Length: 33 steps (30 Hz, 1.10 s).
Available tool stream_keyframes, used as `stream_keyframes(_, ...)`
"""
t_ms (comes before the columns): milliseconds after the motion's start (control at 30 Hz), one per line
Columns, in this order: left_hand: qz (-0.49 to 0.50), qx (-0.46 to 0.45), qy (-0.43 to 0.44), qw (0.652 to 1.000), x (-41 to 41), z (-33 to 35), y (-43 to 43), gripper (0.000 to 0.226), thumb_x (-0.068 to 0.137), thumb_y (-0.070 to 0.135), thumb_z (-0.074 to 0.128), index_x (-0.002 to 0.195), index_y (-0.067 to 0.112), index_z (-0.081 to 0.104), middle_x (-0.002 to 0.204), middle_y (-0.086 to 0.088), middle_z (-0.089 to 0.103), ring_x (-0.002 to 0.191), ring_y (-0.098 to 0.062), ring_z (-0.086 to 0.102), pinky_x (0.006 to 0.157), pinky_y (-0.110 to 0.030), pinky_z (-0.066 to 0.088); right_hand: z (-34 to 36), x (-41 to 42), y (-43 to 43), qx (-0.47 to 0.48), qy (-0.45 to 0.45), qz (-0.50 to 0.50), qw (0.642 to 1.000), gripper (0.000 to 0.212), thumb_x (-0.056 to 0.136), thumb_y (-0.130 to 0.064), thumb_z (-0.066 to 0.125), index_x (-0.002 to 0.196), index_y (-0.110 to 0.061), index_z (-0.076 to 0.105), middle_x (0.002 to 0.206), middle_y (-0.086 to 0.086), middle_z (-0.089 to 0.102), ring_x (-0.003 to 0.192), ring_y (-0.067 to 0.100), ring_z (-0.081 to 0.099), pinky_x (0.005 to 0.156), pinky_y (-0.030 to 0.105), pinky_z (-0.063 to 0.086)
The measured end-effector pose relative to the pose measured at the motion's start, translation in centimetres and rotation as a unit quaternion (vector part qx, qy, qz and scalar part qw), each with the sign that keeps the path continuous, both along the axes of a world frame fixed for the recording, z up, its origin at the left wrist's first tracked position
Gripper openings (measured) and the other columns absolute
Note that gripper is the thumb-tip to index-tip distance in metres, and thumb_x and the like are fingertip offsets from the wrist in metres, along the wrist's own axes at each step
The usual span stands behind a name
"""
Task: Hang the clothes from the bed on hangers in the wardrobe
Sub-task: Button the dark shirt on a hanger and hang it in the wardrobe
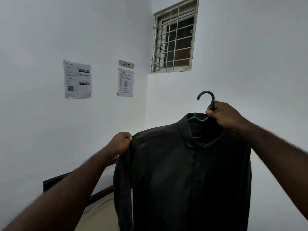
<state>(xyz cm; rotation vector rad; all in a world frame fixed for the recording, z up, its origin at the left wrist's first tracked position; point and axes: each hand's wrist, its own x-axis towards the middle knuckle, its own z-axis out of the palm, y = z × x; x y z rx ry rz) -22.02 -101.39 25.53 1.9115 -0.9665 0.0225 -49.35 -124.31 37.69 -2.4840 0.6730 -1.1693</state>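
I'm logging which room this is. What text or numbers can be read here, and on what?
"WS 17" on the small wall plate.
Left wall sheet: print too small to read.
Right wall sheet: print too small to read.
Neck label inside the dark shirt: white lettering, blurred, unreadable.
Green hanger: no text seen.

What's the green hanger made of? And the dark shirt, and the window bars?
The hanger looks like plastic: smooth, evenly green, thick rounded hook. The shirt looks like soft matte cloth; it drapes and creases. The window bars are probably painted metal: thin, straight, cream paint looking worn.
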Motion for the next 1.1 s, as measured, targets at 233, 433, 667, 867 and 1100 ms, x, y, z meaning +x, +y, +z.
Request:
stream_keyframes(233,-0.095,-0.159,-0.092,0.978,-2.3,0.5,-1.2,0.009,0.093,0.032,0.063,0.095,0.024,0.067,0.085,0.006,0.070,0.078,-0.006,0.064,0.071,-0.017,0.050,0.5,1.8,1.6,0.003,-0.024,-0.026,0.999,0.009,0.096,-0.019,0.057,0.096,-0.011,0.063,0.088,0.001,0.061,0.084,0.020,0.055,0.067,0.031,0.037)
stream_keyframes(433,-0.057,-0.075,-0.187,0.978,-1.3,0.8,-1.3,0.016,0.091,0.015,0.064,0.077,0.023,0.062,0.081,0.003,0.070,0.076,-0.012,0.063,0.071,-0.026,0.046,0.7,2.3,2.2,0.000,-0.022,-0.032,0.999,0.009,0.096,-0.019,0.057,0.094,-0.011,0.062,0.091,0.003,0.062,0.086,0.022,0.056,0.071,0.031,0.036)
stream_keyframes(667,-0.152,-0.065,-0.093,0.982,-1.0,2.7,1.0,0.019,0.091,0.018,0.066,0.073,0.014,0.062,0.071,0.005,0.066,0.064,-0.001,0.057,0.061,-0.015,0.042,1.3,1.1,2.3,-0.031,0.029,-0.025,0.999,0.008,0.097,-0.020,0.058,0.095,-0.012,0.060,0.084,0.000,0.059,0.081,0.019,0.053,0.062,0.024,0.036)
stream_keyframes(867,-0.168,0.076,-0.043,0.982,1.6,3.6,1.5,0.022,0.096,0.024,0.059,0.086,0.005,0.066,0.077,0.001,0.062,0.073,-0.010,0.054,0.069,-0.026,0.042,0.8,1.5,3.6,0.009,-0.008,0.031,0.999,0.008,0.095,-0.017,0.061,0.087,-0.016,0.060,0.079,-0.001,0.061,0.071,0.013,0.052,0.069,0.031,0.039)
stream_keyframes(1100,-0.081,0.009,-0.193,0.978,-1.0,4.1,0.5,0.021,0.099,0.025,0.051,0.098,0.013,0.068,0.099,-0.001,0.069,0.095,-0.016,0.062,0.083,-0.028,0.046,-0.1,2.9,4.3,0.040,-0.031,0.030,0.998,0.010,0.095,-0.018,0.059,0.085,-0.016,0.060,0.081,0.000,0.062,0.076,0.016,0.054,0.073,0.033,0.041)
